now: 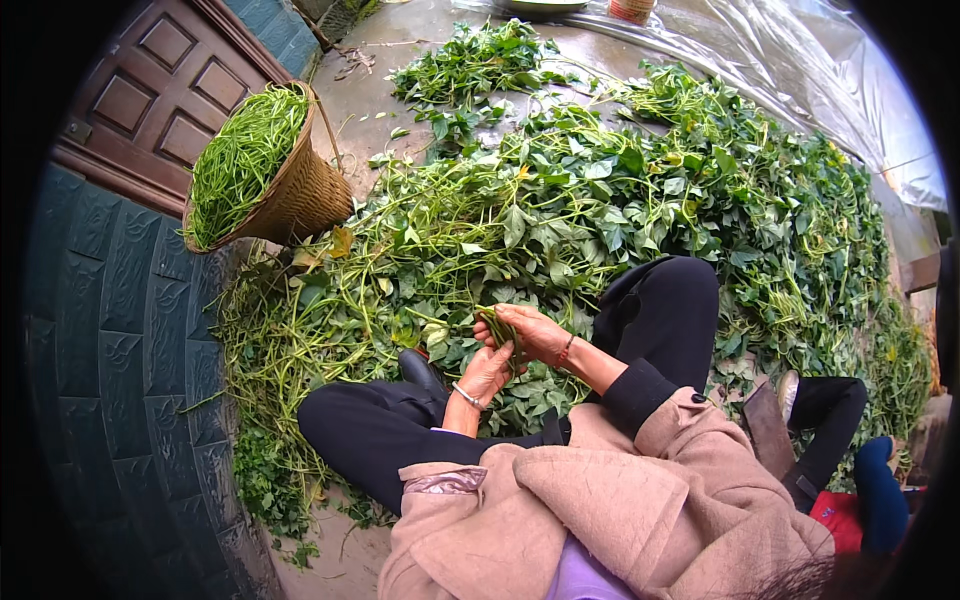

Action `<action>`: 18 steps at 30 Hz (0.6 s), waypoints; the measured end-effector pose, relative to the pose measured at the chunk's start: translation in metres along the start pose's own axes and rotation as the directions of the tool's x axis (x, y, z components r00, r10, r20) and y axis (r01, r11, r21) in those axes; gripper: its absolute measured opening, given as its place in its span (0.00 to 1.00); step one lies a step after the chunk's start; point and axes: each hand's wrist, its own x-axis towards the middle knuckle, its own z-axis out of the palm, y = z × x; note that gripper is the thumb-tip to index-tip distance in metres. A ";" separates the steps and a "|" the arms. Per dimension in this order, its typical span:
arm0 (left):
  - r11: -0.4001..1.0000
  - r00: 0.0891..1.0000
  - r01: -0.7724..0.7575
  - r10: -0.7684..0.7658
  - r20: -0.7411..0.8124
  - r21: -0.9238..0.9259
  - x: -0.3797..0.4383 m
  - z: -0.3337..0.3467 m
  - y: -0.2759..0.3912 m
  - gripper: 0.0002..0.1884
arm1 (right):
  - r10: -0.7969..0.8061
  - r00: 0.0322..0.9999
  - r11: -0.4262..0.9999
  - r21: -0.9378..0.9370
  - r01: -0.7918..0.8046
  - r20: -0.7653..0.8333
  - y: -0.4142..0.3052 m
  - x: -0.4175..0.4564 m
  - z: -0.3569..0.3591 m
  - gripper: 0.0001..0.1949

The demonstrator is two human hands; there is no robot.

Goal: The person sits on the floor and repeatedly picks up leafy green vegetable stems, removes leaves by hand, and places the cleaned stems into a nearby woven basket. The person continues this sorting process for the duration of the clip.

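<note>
A small bundle of green leaf stalks (495, 326) is held between my two hands, in front of my knees. My left hand (486, 375), with a silver bracelet at its wrist, grips the lower part of the bundle. Around its upper part the fingers of my right hand (536, 334) are closed; a red bracelet circles that wrist. Below and beyond both hands spreads a broad heap of leafy green vines (592, 195), apparently sweet potato vines. A woven wicker basket (311, 191), tilted to the left, is piled full of cut green stalks (244, 161).
A brown panelled door (161, 82) and a dark tiled wall (127, 360) bound the left side. Clear plastic sheeting (832, 82) hangs at the upper right. Another person's dark-clad leg (832, 420) is close by on the right. Part of a basin (541, 6) shows at the top.
</note>
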 end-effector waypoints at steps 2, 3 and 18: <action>0.997 0.999 0.024 -0.027 0.037 0.076 0.004 0.006 0.004 0.17 | -0.025 0.999 0.999 0.043 0.023 0.041 -0.002 0.000 -0.007 0.23; 0.993 0.998 0.034 -0.040 0.048 0.116 0.003 0.005 0.006 0.16 | -0.038 0.997 0.998 0.047 0.035 0.061 -0.003 0.000 -0.006 0.25; 0.991 0.995 -0.064 0.072 0.066 -0.116 -0.027 0.007 0.048 0.12 | -0.062 0.963 0.990 -0.135 0.027 -0.263 -0.012 0.004 -0.011 0.32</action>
